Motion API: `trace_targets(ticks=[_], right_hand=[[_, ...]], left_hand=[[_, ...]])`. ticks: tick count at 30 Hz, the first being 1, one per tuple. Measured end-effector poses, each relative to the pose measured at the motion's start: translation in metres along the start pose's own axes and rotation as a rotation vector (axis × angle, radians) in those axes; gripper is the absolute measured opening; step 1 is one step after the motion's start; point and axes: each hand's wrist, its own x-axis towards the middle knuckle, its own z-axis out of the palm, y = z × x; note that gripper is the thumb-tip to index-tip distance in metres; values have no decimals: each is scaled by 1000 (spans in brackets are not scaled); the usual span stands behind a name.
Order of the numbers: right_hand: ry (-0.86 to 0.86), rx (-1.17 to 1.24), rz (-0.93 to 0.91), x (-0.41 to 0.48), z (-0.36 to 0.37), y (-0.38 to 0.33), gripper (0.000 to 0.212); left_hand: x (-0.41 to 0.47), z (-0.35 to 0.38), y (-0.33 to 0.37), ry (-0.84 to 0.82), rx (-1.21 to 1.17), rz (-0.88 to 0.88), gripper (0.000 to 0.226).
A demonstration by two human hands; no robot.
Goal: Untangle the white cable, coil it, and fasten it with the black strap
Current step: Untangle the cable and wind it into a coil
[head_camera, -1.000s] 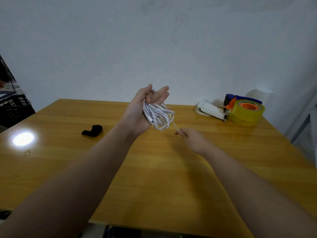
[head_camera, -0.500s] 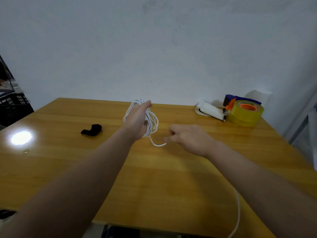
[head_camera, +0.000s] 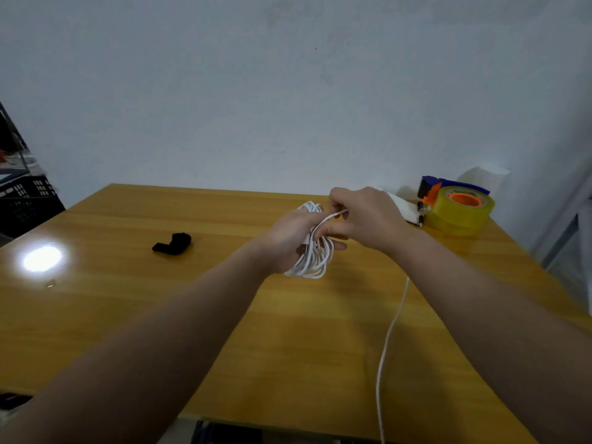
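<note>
White cable [head_camera: 315, 251] coils around closed left hand [head_camera: 290, 240]; right hand [head_camera: 368, 219] pinches its strand.

A big yellow tape roll [head_camera: 460, 210] sits at the far right of the wooden tabletop [head_camera: 160, 302], beside a white notepad [head_camera: 404, 209]; a black crate [head_camera: 25, 203] stands far left

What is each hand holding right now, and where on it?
The left hand holds the cable's coiled loops, wrapped round the palm. The right hand pinches a strand near the top of the coil.
</note>
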Motion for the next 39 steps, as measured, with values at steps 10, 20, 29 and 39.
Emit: trace_targets(ticks=[10,20,29,39], right_hand=[[-126,692,205,-1,-4,31,35],[-270,1291,238,-22,24,3,72],[-152,1196,304,-24,26,-4,40],[-131,1095,423,-24,30,-9,11]], left_hand=[[-9,4,5,-140,88,20,41],[-10,-7,10,-364,-44,-68,61],[-12,-13,7,-18,195,45,60],[-10,-31,-3,63,266,67,53]])
